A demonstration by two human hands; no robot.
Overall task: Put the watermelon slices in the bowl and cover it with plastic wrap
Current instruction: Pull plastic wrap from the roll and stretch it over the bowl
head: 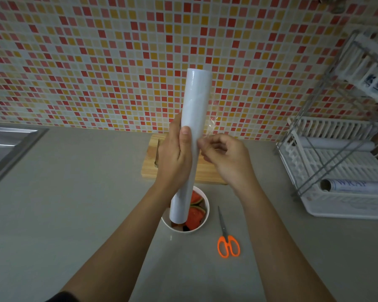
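My left hand [175,155] grips a white roll of plastic wrap [195,101] and holds it upright above the counter. My right hand [225,155] pinches the loose clear edge of the film [212,125] beside the roll. Below the roll stands a white bowl [206,216] with red watermelon slices [194,215] inside; the roll's lower end hides part of the bowl.
Orange-handled scissors [227,243] lie right of the bowl. A wooden cutting board [148,166] with a knife [157,153] lies behind my hands. A white dish rack [336,162] holding another wrap roll [356,185] stands at the right. A steel sink [7,144] is at far left.
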